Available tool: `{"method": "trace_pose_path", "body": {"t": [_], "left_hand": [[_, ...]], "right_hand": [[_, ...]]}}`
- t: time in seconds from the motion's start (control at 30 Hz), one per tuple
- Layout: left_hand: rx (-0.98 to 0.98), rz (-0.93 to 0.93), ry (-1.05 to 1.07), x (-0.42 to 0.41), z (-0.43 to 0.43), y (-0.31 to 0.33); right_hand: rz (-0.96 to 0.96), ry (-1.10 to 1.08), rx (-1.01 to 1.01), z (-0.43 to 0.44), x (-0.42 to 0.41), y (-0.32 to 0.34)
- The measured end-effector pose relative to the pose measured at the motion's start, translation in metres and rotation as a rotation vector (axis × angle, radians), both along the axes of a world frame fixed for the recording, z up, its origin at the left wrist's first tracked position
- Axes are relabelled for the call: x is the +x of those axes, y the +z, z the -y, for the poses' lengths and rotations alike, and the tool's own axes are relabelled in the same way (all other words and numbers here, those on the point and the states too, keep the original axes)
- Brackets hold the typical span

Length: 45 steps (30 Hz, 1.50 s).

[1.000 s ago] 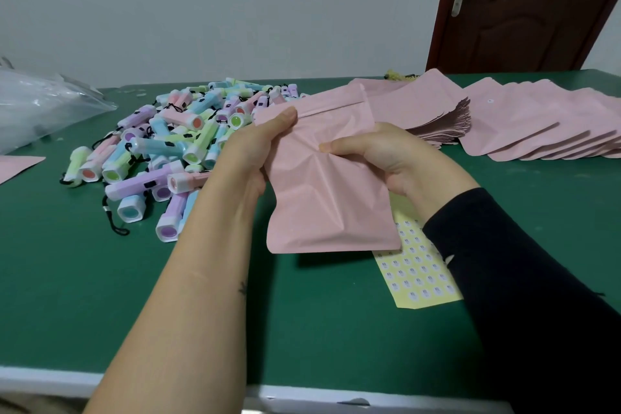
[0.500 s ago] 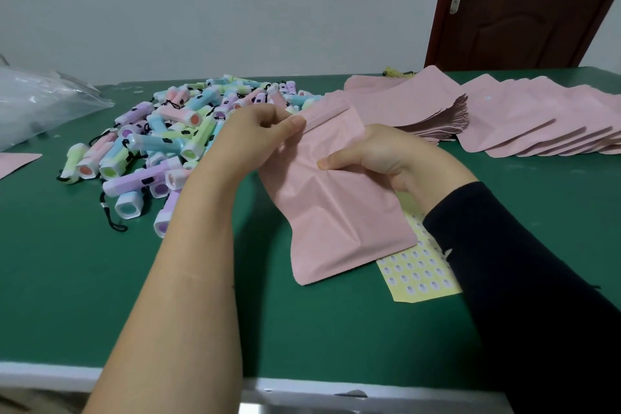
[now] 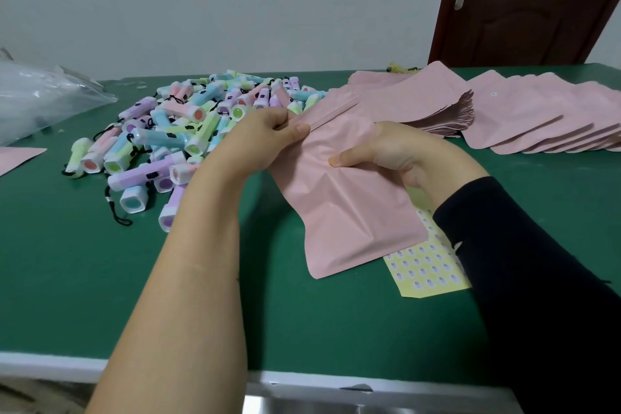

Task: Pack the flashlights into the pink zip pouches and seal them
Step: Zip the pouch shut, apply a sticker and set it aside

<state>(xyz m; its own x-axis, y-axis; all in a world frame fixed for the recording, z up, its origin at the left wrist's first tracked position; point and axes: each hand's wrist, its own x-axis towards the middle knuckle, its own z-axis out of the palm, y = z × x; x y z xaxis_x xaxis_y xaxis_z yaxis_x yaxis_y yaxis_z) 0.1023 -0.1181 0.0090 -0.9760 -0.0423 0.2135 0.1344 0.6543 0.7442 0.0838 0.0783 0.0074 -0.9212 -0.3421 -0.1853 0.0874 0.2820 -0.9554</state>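
Head-worn view, down over table (image 3: 67, 279)

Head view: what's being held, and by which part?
One pink pouch, in both hands: left hand pinches one end of its top zip strip; right hand grips its upper body.

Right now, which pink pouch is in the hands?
The crumpled pouch in the middle: the left hand pinches its top edge, the right hand grips its side. The other pouches lie stacked on the table.

on table (image 3: 67, 279): flashlight pile (image 3: 188, 131) rear left, plastic bag (image 3: 40, 97) further left. held pouch (image 3: 353, 205) centre, gripped between left hand (image 3: 265, 141) and right hand (image 3: 396, 154), overlying sticker sheet (image 3: 426, 269). pouch stack (image 3: 420, 104) behind it; overlapping pouch row (image 3: 537, 117) right. door (image 3: 537, 3) beyond.
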Motion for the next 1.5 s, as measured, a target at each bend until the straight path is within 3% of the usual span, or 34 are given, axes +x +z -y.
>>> {"method": "trace_pose_path", "body": {"t": [0.9,1.1,1.5], "left_hand": [[0.036,-0.17,-0.002,-0.002,-0.035,-0.001],[-0.048,-0.204,0.051,-0.003,-0.04,-0.003],[0.069,-0.297,0.025,0.002,-0.052,-0.003]], "right_hand": [[-0.074,-0.014,0.132,0.002,0.005,0.001],[-0.105,-0.014,0.173,0.009,0.006,-0.002],[-0.141,0.019,0.243,0.012,0.008,-0.003]]}}
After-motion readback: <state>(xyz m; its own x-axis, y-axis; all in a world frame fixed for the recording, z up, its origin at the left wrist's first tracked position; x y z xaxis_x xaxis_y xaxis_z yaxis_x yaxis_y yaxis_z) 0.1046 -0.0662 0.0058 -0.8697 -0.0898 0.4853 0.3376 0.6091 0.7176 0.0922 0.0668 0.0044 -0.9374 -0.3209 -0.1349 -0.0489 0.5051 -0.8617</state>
